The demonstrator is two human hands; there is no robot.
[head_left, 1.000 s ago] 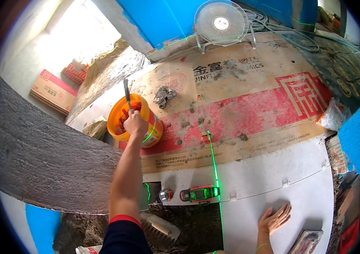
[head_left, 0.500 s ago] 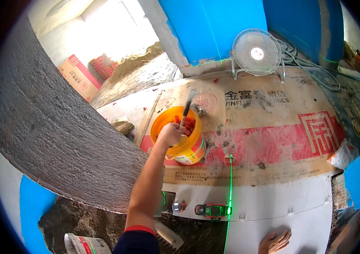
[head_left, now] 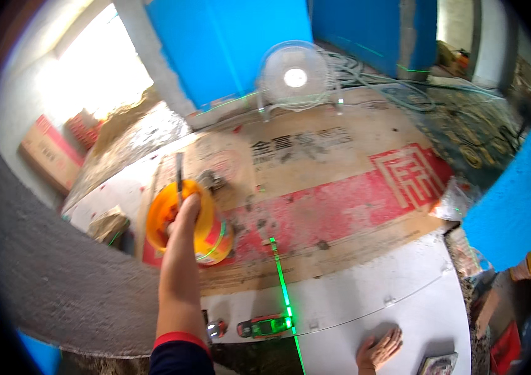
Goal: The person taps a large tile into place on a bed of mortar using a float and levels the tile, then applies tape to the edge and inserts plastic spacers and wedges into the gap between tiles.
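My left hand (head_left: 186, 211) reaches down into a yellow bucket (head_left: 218, 234), its fingers hidden. Red pieces are blurred inside. A dark-handled tool (head_left: 179, 178) stands up out of the bucket beside the hand; whether the fingers touch it cannot be made out. My right hand (head_left: 380, 350) lies flat on a pale tile (head_left: 340, 340), fingers stretched. Between the two hands sits a small black-and-red device (head_left: 264, 325) lit green, with a bright green laser line (head_left: 282, 281) crossing the cardboard and tile near it. A small round red-and-grey object (head_left: 216, 329) lies left of that device.
Printed cardboard (head_left: 315, 206) covers the floor ahead. A fan (head_left: 295, 78) stands by the blue wall (head_left: 234, 44), with hoses (head_left: 397, 87) to its right. A curved rough grey surface (head_left: 59, 269) borders the left. Clear plastic (head_left: 456, 200) and a dark square block (head_left: 438, 364) lie right.
The view has swung to the right, so the bucket and my left arm appear farther left. My left hand stays in the bucket, my right flat on the tile. The dark square block has come into view.
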